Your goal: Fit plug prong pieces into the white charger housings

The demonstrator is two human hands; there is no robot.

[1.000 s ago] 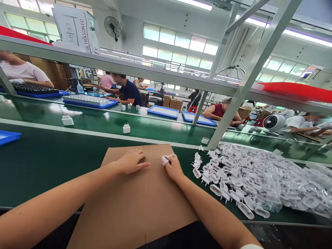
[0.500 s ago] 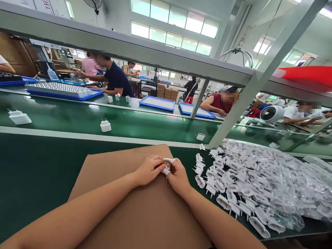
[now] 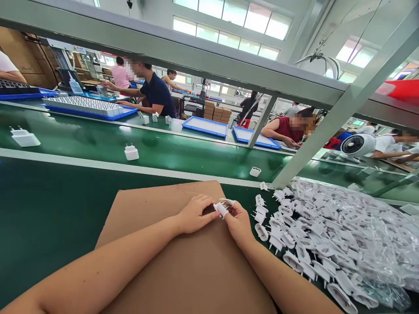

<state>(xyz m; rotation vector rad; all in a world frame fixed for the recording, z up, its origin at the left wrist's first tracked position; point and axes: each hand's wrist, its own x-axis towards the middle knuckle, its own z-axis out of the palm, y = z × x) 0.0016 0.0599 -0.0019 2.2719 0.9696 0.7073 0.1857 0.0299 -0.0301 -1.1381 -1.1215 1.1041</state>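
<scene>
Over the brown cardboard sheet (image 3: 193,270), my two hands meet around a small white plug part (image 3: 217,207), mostly hidden by the fingers. My left hand (image 3: 195,214) pinches its left side between thumb and fingertips. From the right, my right hand (image 3: 239,221) grips it, with white finger covers on the thumb and a finger. Just right of that hand lies a large pile of white plug covers with pins (image 3: 304,235), partly under a clear plastic bag (image 3: 369,231).
Beyond a white strip runs a green conveyor belt (image 3: 183,159) carrying white chargers (image 3: 131,152). A metal post (image 3: 314,139) and shelf beam (image 3: 209,56) cross in front. Blue trays (image 3: 204,126) stand on the far side, where several co-workers sit. A white fan (image 3: 358,145) is at right.
The view has shifted slightly. My hands remain together, but the right fingers have turned around the part and the left fingertips have opened out a little.
</scene>
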